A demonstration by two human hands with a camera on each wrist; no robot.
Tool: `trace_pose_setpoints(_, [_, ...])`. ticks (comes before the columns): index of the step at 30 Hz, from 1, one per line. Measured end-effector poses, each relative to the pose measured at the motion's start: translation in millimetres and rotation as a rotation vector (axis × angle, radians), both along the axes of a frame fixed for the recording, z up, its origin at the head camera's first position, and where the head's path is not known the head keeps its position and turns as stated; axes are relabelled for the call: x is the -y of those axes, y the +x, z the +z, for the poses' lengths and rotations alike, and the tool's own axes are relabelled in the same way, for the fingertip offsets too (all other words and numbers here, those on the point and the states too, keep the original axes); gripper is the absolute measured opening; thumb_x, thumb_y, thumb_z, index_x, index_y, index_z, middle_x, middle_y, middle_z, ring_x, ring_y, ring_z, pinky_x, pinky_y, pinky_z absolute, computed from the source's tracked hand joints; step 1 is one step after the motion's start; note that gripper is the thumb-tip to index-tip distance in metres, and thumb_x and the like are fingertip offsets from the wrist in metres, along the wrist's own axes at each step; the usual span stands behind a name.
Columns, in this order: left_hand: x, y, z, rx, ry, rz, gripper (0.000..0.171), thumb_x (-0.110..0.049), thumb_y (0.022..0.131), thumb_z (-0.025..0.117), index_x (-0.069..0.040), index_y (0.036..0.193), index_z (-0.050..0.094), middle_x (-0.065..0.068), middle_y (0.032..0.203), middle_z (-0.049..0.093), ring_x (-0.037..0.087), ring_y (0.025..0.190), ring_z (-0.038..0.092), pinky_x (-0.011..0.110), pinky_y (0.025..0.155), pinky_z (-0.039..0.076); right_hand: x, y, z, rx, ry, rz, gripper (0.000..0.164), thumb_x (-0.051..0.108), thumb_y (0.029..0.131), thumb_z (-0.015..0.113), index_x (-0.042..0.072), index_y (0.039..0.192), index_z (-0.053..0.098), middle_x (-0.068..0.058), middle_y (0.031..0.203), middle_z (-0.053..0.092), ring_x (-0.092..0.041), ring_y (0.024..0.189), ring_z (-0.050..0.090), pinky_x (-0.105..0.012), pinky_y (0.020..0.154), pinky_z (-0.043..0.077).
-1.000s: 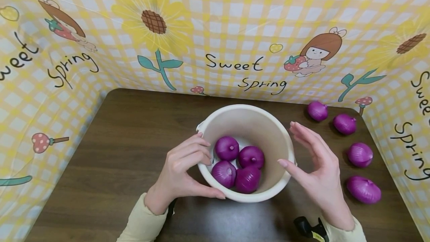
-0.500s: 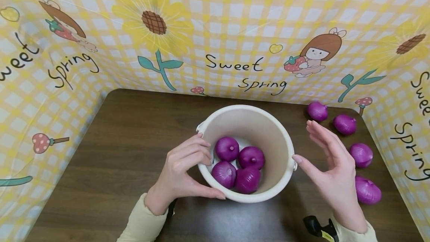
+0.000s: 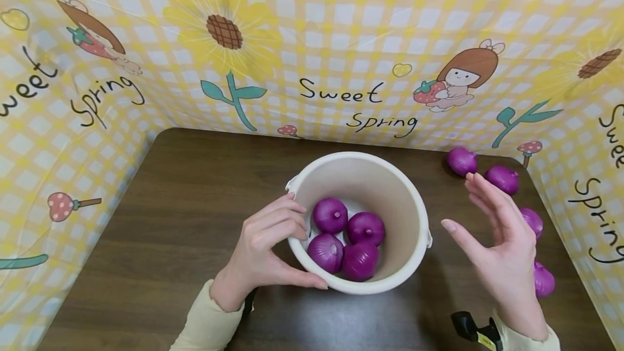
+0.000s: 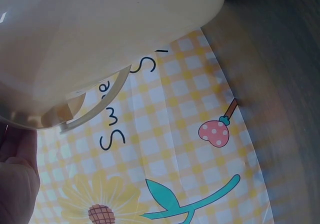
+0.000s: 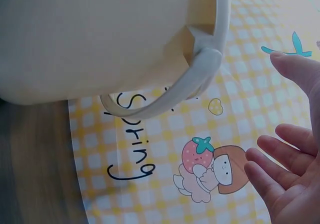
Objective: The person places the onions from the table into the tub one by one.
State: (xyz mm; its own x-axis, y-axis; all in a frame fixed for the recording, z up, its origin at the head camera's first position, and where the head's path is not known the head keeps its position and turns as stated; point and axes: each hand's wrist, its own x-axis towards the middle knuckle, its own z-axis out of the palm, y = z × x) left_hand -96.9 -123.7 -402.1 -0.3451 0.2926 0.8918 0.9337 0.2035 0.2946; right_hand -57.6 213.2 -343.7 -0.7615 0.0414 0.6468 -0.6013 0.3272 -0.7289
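A cream bucket stands on the table with its mouth tipped toward the head camera. Inside it lie several purple onions. My left hand holds the bucket's left side, fingers over the rim and thumb along the front edge. In the left wrist view only part of that hand shows beside the bucket wall. To the right of the bucket, and apart from it, my right hand hovers with fingers extended and thumb spread. The right wrist view shows its fingers holding nothing, near the bucket's handle.
More purple onions lie along the table's right side: one at the back, another beside it, and others partly behind my right hand. Checkered cloth walls in the back and sides of the brown table.
My right hand has moved right, away from the bucket's rim, and now partly covers the onions at the right. The left hand and bucket have stayed in place.
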Motion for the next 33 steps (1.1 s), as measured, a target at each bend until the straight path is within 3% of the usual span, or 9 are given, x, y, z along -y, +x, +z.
trace_pose_setpoints(18, [-0.2,-0.3,-1.0,-0.013,0.005,-0.005,0.064,-0.061,0.056,0.095,-0.011,0.074,0.061,0.000,0.079,0.063,0.027,0.089,0.068,0.056,0.101,0.050,-8.1,3.5,4.4,0.011,0.037,-0.112,0.064,-0.007,0.079,0.084,-0.015,0.135,0.054,-0.027,0.134,0.058,-0.028,0.127,0.056,-0.031,0.108,0.046])
trace_pose_setpoints(25, [0.4,-0.8,-0.5,-0.011,0.003,-0.002,0.064,-0.062,0.057,0.094,-0.010,0.075,0.061,0.000,0.079,0.063,0.027,0.090,0.068,0.055,0.102,0.050,-11.8,3.7,3.8,-0.004,0.026,-0.112,0.063,-0.005,0.080,0.084,-0.016,0.135,0.054,-0.029,0.134,0.057,-0.027,0.126,0.057,-0.031,0.107,0.046])
trace_pose_setpoints(33, [-0.3,-0.7,0.1,-0.005,0.003,-0.006,0.064,-0.061,0.056,0.095,-0.010,0.074,0.061,0.000,0.079,0.063,0.027,0.090,0.067,0.055,0.102,0.050,-12.1,3.9,5.5,0.034,0.011,-0.131,0.063,-0.015,0.079,0.080,-0.014,0.136,0.054,-0.028,0.136,0.056,-0.027,0.127,0.057,-0.030,0.109,0.044])
